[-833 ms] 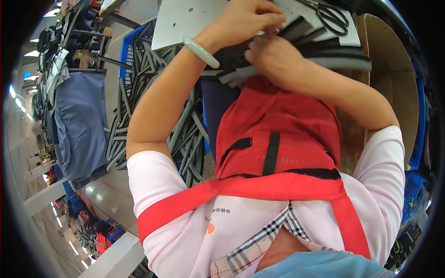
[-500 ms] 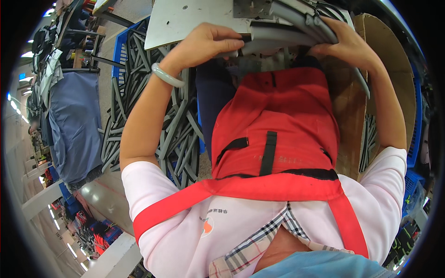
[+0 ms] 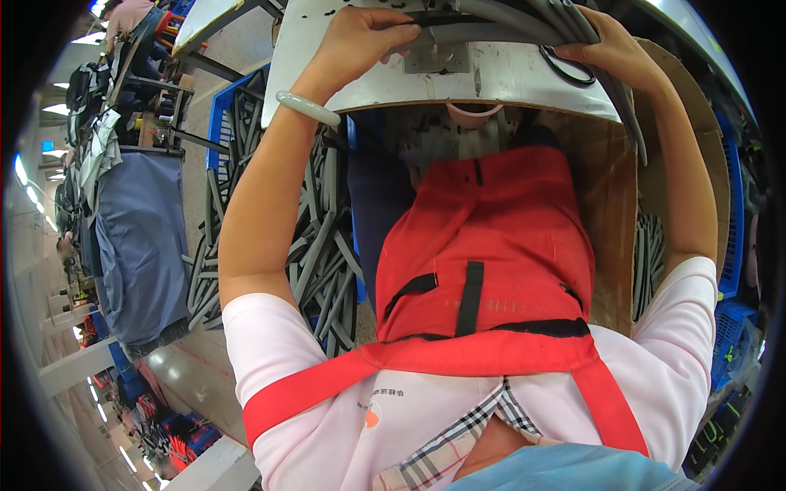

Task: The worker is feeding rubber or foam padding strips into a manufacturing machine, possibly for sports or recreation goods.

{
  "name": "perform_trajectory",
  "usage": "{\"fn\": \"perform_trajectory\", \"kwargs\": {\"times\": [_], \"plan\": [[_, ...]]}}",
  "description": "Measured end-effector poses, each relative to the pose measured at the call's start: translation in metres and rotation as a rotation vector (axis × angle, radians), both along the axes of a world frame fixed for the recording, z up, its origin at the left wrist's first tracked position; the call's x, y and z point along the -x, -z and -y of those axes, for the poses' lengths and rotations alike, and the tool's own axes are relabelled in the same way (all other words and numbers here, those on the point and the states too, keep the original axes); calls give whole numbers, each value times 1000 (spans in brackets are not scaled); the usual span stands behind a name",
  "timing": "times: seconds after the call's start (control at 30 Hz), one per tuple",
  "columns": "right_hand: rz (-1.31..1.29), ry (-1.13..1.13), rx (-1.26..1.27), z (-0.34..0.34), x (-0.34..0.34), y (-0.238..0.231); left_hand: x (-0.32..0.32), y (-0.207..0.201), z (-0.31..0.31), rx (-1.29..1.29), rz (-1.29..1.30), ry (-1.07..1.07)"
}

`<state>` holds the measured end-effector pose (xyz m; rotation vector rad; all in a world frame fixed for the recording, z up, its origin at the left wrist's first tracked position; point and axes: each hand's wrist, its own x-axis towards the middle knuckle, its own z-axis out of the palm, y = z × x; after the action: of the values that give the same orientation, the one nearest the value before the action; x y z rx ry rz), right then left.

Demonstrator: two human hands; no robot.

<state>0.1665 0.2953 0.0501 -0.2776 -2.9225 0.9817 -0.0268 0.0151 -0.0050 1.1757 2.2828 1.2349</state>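
Several long grey strips, which look like foam tubing, form a bundle (image 3: 508,33) over the table's near part. My right hand (image 3: 610,53) is closed around the bundle at its right, and the strips' tails (image 3: 624,114) hang down past the wrist. At the bundle's left end, my left hand (image 3: 360,45) is closed, thumb and fingers pinching the tip of a strip. A black loop (image 3: 569,74) lies just below the bundle, near my right thumb. The upper edge of the picture cuts off part of the strips.
The white table (image 3: 327,78) bears a metal plate (image 3: 436,59) and dark scraps. Left of my legs, a blue crate (image 3: 219,119) and a heap of grey strips (image 3: 315,237) stand. At right is a cardboard box (image 3: 610,180) with more strips (image 3: 647,254) beside it. A pink rim (image 3: 473,116) shows under the table.
Both hands have moved up and away with the grey strips, from the table's near edge to over its top. The view has shifted, showing more tabletop and the pink rim.
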Motion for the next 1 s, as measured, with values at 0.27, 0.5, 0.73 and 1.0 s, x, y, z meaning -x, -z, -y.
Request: {"fn": "perform_trajectory", "kwargs": {"times": [0.27, 0.5, 0.73, 1.0], "plan": [[28, -14, 20, -13, 12, 5, 15, 3, -5, -19, 16, -7], [-50, -19, 24, -21, 26, 9, 12, -12, -24, -1, 169, -111], [-51, 12, 32, -15, 16, 6, 25, 4, -18, -86, 286, -108], [-278, -223, -236, 34, -15, 50, -27, -21, 10, 81, -309, -38]]}}
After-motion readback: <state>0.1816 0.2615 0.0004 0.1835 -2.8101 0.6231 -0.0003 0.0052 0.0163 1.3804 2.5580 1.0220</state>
